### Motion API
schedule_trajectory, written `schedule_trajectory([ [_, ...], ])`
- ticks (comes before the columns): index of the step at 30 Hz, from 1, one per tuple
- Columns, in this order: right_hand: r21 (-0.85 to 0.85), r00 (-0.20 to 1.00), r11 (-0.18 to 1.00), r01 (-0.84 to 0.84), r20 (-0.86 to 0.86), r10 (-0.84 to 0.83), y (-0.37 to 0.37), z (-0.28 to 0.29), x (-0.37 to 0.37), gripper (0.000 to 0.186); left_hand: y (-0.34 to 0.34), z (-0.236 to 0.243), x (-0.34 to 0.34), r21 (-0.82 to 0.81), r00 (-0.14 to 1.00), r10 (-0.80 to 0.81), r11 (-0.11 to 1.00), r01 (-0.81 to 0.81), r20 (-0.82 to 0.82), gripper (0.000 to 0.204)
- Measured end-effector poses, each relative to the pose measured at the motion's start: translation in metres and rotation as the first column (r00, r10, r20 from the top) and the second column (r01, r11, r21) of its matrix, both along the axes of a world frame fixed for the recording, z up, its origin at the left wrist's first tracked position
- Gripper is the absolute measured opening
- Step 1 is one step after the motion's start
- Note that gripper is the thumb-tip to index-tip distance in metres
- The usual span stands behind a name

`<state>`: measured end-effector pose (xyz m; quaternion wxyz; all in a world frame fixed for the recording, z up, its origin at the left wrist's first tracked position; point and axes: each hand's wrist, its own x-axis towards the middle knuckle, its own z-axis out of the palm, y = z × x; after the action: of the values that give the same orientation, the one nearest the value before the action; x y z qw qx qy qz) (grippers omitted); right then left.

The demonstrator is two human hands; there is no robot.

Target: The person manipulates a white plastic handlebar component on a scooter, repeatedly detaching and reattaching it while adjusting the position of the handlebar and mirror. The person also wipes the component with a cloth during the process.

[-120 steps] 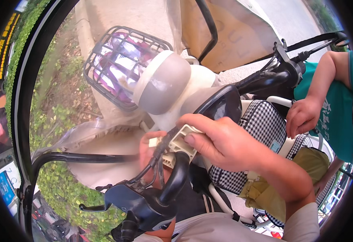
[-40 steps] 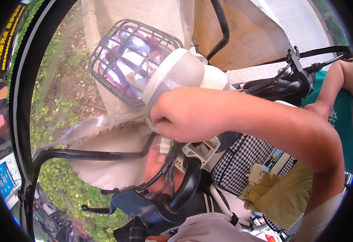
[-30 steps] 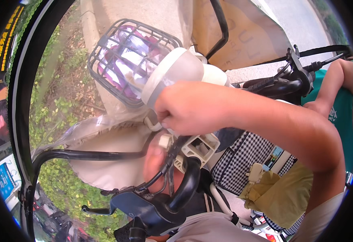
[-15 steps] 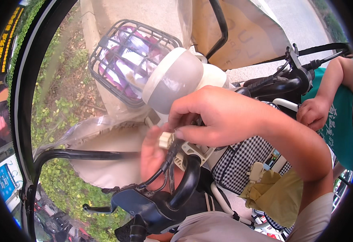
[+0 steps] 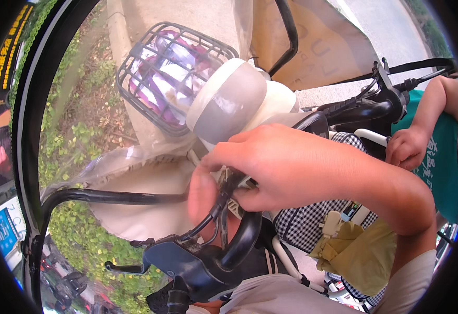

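Note:
My right hand (image 5: 276,162) reaches across the middle of the black handlebar (image 5: 244,235), its fingers curled down around the cables there. Whatever sits inside its grip is hidden. Behind the black cable (image 5: 213,214), my left hand (image 5: 203,193) is partly covered and blurred, close to the right fingertips; its grip does not show. A small cream slotted part (image 5: 234,208) peeks out below the right hand. Just beyond stands the rounded grey-and-white headlight housing (image 5: 229,99). The black brake lever (image 5: 127,268) is at the lower left.
A black wire basket (image 5: 129,94) holds a purple-and-white package (image 5: 171,73). A checked bag (image 5: 307,209) and khaki cloth (image 5: 360,256) lie right of the handlebar. Another person's hand (image 5: 404,149) rests near the right grip. A black frame tube (image 5: 119,196) crosses at left.
My right hand has shifted slightly down and curled further over the cables. The cream block that showed between the hands is now hidden. My left fingers have moved closer to the right ones.

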<state>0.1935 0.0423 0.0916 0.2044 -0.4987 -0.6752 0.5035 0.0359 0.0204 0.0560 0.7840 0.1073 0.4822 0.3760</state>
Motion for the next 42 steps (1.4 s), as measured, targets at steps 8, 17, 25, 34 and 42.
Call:
schedule_trajectory([
  [8, 0.001, 0.997, 1.000, 0.017, 0.077, -0.017, 0.002, 0.002, -0.004, 0.033, -0.001, 0.016, 0.008, -0.090, 0.990, 0.134, 0.987, -0.137, -0.029, 0.032],
  [17, 0.008, 0.999, 1.000, -0.016, -0.045, 0.016, -0.005, -0.008, 0.014, 0.025, -0.003, -0.010, -0.021, 0.043, 0.989, -0.097, 0.995, 0.093, 0.108, 0.041],
  [25, -0.058, 0.998, 0.996, -0.070, 0.003, 0.070, 0.002, -0.010, 0.013, 0.028, 0.002, 0.003, -0.001, -0.058, 0.997, 0.003, 0.998, 0.001, 0.080, 0.046],
  [34, 0.022, 0.990, 0.996, -0.086, 0.118, 0.083, -0.003, -0.008, 0.007, 0.023, -0.006, 0.005, -0.011, -0.192, 0.949, 0.146, 0.977, -0.095, 0.278, 0.047],
  [42, 0.198, 0.991, 0.980, -0.014, 0.131, -0.012, -0.012, -0.013, 0.005, 0.023, 0.000, 0.007, -0.007, -0.139, 0.996, 0.004, 0.990, 0.008, 0.090, 0.050],
])
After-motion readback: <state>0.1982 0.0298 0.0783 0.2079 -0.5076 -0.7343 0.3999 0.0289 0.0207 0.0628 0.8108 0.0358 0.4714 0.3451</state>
